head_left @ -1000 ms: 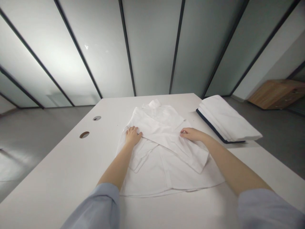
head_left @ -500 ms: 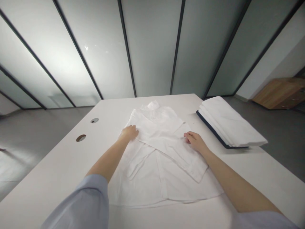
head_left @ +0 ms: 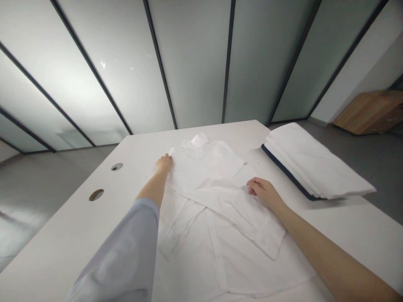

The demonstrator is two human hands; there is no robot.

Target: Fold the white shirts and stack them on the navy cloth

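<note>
Two hands lie on a white shirt (head_left: 217, 226) spread folded over on the white counter (head_left: 78, 235). The left hand (head_left: 163, 164) curls at the shirt's upper edge, perhaps pinching a small corner (head_left: 171, 151), though that's hard to tell. The right hand (head_left: 263, 192) rests open on the fold. A folded white stack (head_left: 315, 163) sits nearby, with frosted glass panels (head_left: 195, 63) beyond.

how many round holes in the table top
2 round holes: one farther along the white table, the other nearer, both left of the white shirt. More may be hidden under the shirt.
</note>
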